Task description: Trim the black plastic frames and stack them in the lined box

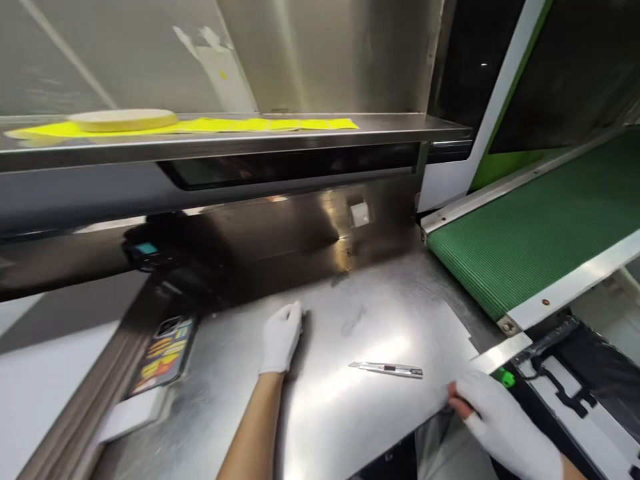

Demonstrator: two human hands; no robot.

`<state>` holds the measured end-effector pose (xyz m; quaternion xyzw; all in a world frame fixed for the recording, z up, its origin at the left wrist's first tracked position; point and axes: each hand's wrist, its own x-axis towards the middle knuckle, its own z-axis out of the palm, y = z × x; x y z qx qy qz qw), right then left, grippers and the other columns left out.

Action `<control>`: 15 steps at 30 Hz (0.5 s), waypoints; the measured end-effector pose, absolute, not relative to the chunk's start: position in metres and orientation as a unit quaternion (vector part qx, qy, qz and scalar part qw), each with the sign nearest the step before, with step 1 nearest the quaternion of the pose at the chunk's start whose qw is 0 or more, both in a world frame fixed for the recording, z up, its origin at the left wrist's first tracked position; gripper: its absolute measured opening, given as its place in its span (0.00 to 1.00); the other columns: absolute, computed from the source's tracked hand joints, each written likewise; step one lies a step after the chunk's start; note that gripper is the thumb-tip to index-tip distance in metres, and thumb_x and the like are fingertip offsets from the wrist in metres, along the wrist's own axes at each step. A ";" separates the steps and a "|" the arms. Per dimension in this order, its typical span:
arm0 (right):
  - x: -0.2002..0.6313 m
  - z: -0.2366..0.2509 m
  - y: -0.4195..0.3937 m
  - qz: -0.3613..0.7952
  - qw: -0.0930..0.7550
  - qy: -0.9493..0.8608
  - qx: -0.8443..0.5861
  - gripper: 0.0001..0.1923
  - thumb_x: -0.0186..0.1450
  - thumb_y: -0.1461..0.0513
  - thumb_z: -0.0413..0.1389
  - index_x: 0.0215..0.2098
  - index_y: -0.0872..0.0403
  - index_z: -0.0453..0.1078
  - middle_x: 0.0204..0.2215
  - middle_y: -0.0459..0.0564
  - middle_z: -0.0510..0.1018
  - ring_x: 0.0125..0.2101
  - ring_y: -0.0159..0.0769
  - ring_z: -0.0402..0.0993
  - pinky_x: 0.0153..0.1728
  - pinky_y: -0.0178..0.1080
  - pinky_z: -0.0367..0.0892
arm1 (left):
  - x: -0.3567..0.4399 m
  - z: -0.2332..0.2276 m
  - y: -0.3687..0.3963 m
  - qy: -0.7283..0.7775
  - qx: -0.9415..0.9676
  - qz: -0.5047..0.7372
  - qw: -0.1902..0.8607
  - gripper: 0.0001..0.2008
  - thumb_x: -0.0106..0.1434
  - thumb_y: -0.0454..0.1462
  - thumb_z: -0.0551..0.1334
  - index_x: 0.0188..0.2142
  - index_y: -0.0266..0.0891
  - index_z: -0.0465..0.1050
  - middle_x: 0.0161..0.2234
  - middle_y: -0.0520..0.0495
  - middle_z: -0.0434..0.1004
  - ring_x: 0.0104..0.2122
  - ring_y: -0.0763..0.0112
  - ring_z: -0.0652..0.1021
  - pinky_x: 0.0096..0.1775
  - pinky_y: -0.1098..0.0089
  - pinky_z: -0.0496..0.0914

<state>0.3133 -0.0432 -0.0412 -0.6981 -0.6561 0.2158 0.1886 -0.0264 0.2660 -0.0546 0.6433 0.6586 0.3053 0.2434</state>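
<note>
Steel worktop (350,413), both hands in white gloves. Left hand (280,337) lies flat mid-table, fingers pressed together, holding nothing. Right hand (493,417) grips the table's near-right edge, fingers curled over it. Utility knife (387,369) lies between them, untouched. Phone (163,353) far left; green conveyor (540,233) right.

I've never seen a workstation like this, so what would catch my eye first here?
Probably the ribbed green conveyor belt slanting down at the right, and the bright yellow paper strips on the steel shelf above. Lower down, a slim silver utility knife lies on the shiny steel table between the white-gloved left hand and right hand.
</note>
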 end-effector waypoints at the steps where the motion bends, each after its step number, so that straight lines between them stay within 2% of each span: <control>1: 0.294 -0.036 -0.016 0.208 0.183 -0.679 -0.680 0.06 0.74 0.59 0.55 0.41 0.49 0.75 0.41 0.51 0.82 0.42 0.44 0.78 0.44 0.44 0.70 | -0.026 -0.057 0.264 0.654 0.646 0.306 0.247 0.23 0.74 0.49 0.51 0.26 0.43 0.70 0.19 0.52 0.71 0.26 0.62 0.76 0.32 0.66 0.63; 2: 0.278 -0.032 0.010 0.207 0.172 -0.695 -0.667 0.04 0.72 0.61 0.58 0.43 0.50 0.75 0.43 0.51 0.82 0.45 0.46 0.77 0.46 0.44 0.69 | -0.026 -0.059 0.264 0.650 0.649 0.306 0.250 0.23 0.75 0.48 0.51 0.27 0.43 0.70 0.19 0.53 0.70 0.25 0.63 0.75 0.31 0.66 0.63; 5: 0.249 -0.033 0.080 0.236 0.136 -0.723 -0.635 0.05 0.68 0.62 0.63 0.43 0.51 0.75 0.43 0.51 0.82 0.45 0.45 0.75 0.46 0.42 0.64 | -0.026 -0.066 0.264 0.637 0.660 0.307 0.254 0.23 0.79 0.47 0.52 0.29 0.42 0.70 0.20 0.55 0.69 0.24 0.66 0.74 0.32 0.67 0.65; 9: 0.236 -0.044 0.152 0.243 0.139 -0.723 -0.631 0.04 0.72 0.60 0.61 0.43 0.51 0.76 0.42 0.51 0.82 0.42 0.42 0.75 0.43 0.39 0.62 | -0.026 -0.063 0.261 0.633 0.673 0.310 0.225 0.23 0.81 0.45 0.51 0.29 0.41 0.69 0.22 0.54 0.69 0.25 0.67 0.74 0.33 0.66 0.67; 13: 0.227 -0.047 0.174 0.243 0.153 -0.706 -0.647 0.10 0.73 0.59 0.58 0.49 0.55 0.74 0.44 0.55 0.82 0.45 0.45 0.77 0.46 0.41 0.65 | -0.016 -0.043 0.243 0.587 0.732 0.300 0.171 0.16 0.78 0.40 0.52 0.37 0.42 0.75 0.35 0.46 0.81 0.37 0.62 0.79 0.44 0.63 0.70; 15: 0.225 -0.043 0.155 0.253 0.168 -0.704 -0.642 0.18 0.73 0.59 0.56 0.59 0.55 0.71 0.53 0.59 0.81 0.53 0.47 0.77 0.53 0.43 0.67 | -0.004 -0.033 0.230 0.509 0.799 0.271 0.167 0.11 0.74 0.38 0.56 0.44 0.44 0.79 0.44 0.44 0.84 0.46 0.60 0.80 0.51 0.63 0.70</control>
